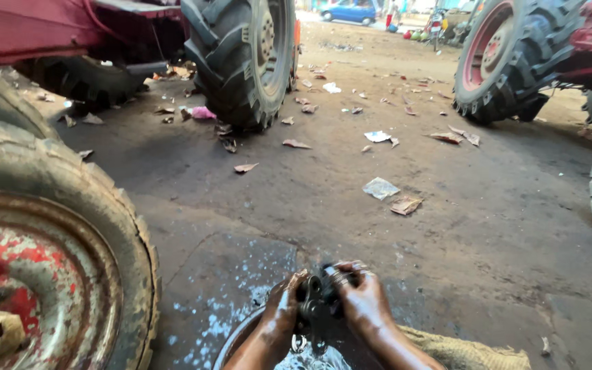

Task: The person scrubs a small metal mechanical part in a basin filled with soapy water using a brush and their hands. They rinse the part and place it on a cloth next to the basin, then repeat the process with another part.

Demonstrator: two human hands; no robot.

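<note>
- Both hands meet low in the middle of the view, wet and oil-stained, around 1 small dark metal part (318,296).
- The left hand (284,306) curls against the part's left side, fingers folded round it.
- The right hand (363,296) closes over the top and right side, fingers bent tightly across it.
- The part is held between the 2 palms just above a round dark basin (236,340); its exact shape is hard to tell, as the fingers cover much of it.
- Liquid (310,358) glints in the basin right under the part.
- A piece of brown sacking (471,351) lies on the ground just right of the basin, beside the right forearm.
- Pale speckles (231,294) spot the dark ground left of the basin.
- A big muddy tyre with a rusty red rim (49,274) fills the left edge, near the left arm.
- A red tractor (49,27) and its tall black tyre (241,58) stand well off, at the top.
- Another large wheel with a reddish hub (508,58) stands at the upper right.
- Dry leaves and scraps of paper (380,188) lie scattered over the ground between.
- A blue car (349,11) shows far at the top.
</note>
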